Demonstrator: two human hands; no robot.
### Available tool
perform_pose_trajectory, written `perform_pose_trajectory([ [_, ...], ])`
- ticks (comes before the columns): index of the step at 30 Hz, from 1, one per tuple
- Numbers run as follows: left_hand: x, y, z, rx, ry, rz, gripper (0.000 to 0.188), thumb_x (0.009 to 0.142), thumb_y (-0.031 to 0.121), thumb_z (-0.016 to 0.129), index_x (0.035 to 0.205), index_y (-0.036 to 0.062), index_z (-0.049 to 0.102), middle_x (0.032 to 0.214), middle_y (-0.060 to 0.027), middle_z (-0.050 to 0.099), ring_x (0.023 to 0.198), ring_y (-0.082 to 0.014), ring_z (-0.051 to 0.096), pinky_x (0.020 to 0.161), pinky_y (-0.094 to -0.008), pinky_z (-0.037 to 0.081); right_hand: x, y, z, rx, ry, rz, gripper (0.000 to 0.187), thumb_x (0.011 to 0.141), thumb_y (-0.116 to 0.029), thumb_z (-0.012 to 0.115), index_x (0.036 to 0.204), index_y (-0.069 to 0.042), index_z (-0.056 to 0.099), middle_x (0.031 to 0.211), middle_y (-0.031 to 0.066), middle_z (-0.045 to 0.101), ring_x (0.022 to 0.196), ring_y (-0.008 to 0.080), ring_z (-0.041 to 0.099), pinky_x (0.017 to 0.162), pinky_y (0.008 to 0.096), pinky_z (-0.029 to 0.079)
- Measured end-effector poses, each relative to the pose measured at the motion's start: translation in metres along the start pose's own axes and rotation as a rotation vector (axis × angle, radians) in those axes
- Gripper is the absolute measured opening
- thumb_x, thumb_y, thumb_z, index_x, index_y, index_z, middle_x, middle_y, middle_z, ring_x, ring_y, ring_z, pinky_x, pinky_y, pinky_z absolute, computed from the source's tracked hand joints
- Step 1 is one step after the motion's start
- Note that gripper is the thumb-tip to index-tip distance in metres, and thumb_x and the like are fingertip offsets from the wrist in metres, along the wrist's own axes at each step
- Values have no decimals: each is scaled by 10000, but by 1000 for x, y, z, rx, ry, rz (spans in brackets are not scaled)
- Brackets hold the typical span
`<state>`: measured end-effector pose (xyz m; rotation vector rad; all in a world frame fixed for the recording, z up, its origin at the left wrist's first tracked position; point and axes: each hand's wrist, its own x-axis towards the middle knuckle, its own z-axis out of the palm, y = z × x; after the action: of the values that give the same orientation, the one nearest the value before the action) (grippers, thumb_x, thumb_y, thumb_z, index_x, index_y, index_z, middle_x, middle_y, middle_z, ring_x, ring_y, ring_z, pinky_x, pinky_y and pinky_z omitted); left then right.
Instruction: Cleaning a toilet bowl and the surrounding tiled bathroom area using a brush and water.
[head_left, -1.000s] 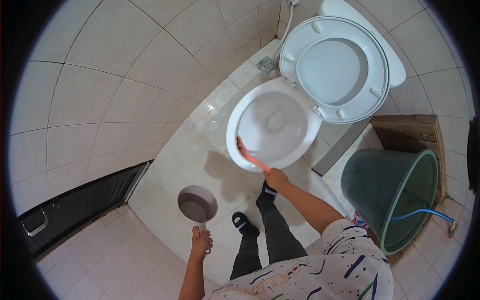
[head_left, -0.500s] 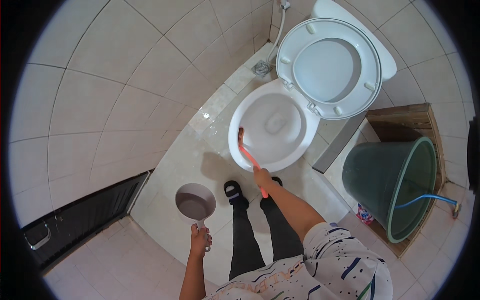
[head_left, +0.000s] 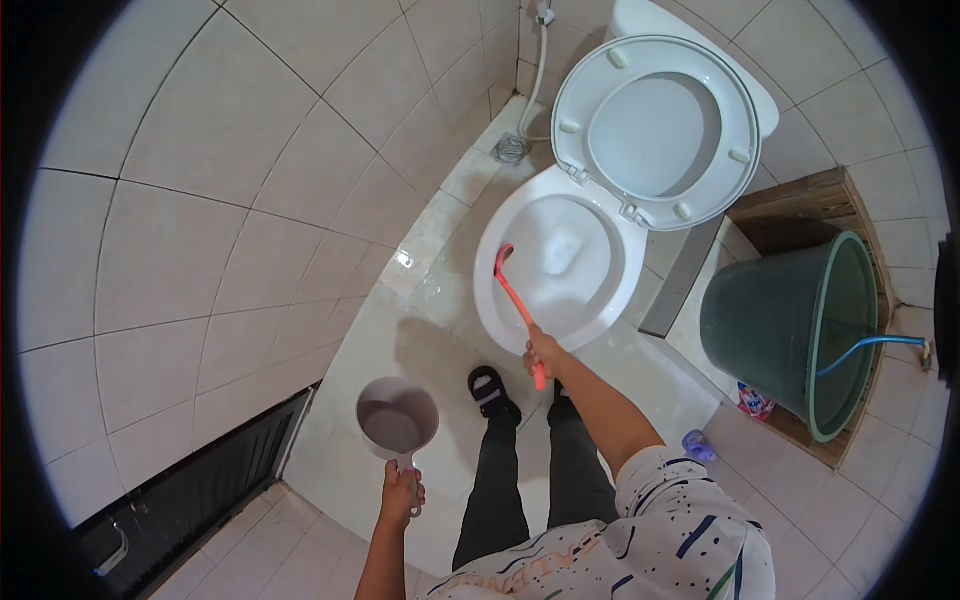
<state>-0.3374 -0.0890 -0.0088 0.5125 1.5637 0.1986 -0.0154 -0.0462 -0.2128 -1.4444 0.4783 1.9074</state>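
My right hand (head_left: 543,357) is closed round the handle of a red toilet brush (head_left: 514,295). The brush's curved head lies against the inner left side of the white toilet bowl (head_left: 487,290). Its bristles are mostly hidden. In my left hand (head_left: 401,492) is the handle of a grey water dipper (head_left: 398,415), held out over the floor to the left of my feet. The dipper's cup faces up, and I cannot tell how much water is in it. Behind the bowl the toilet seat and lid (head_left: 655,130) are raised against the tank (head_left: 700,40).
A green bucket (head_left: 770,325) with a blue hose (head_left: 870,345) over its rim stands on the right, by a wooden board (head_left: 800,205). Below it are a colourful packet (head_left: 755,400) and a purple bottle (head_left: 698,445). A floor drain (head_left: 511,149) and a dark door (head_left: 215,500) are at the left.
The brush head has shifted a little up along the bowl's inner left wall, and its handle is steeper. My view has moved slightly, bringing the purple bottle into sight. The dipper stays in my left hand.
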Motion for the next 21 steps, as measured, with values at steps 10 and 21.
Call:
perform_pose_trajectory([
  [10,12,2,-19,20,-17,-59,184,801,108,369,960,74,283,707,-58,436,426,-118,422,352,-246,367,17,-7,40,-60,192,-151,468,838,-460,296,540,-100,329,393,26,262,313,185,300,297,324,256],
  [21,18,6,-13,52,-23,-45,160,793,118,368,939,97,305,687,-39,440,426,-108,420,361,-238,363,59,-75,39,-3,350,-212,481,819,-459,287,617,-32,380,452,89,376,359,240,378,372,359,347],
])
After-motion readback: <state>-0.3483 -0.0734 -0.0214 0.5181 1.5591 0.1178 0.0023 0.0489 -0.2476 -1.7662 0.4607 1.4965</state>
